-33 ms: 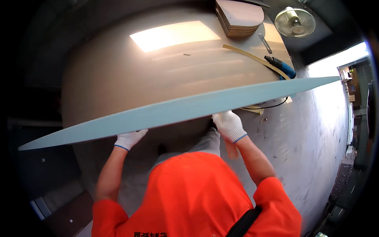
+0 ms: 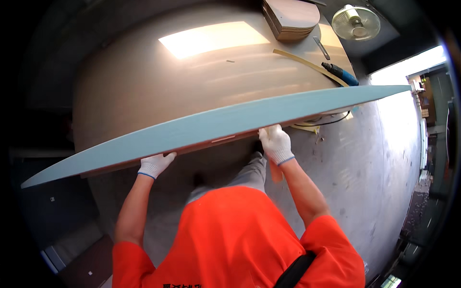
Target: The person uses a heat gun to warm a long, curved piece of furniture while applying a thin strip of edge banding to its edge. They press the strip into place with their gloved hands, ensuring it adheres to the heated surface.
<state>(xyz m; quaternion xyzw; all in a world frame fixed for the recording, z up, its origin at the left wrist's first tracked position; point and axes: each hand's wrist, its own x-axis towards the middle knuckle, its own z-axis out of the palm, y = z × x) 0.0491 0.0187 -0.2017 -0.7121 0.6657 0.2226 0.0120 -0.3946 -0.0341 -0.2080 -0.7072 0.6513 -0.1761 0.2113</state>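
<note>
**Two gloved hands carry a long blue panel over a workbench**

Between both hands, a long, thin, pale blue panel point(image 2: 216, 126) with a brown underside runs edge-on across the view, tilted so its right end rises. Left hand point(image 2: 154, 164), in a white knit glove, cups the lower edge from beneath, fingers curled together under it, probably bearing the weight. Right hand point(image 2: 275, 143), gloved the same, clamps the edge from above, likely steadying the tilt. Beyond the fingers lies a broad tan board point(image 2: 192, 81) on the bench. Farther beyond the right fingertips sit stacked rounded wooden pieces point(image 2: 290, 18), a blue-handled power tool point(image 2: 340, 73) and a small fan point(image 2: 355, 21).
</note>
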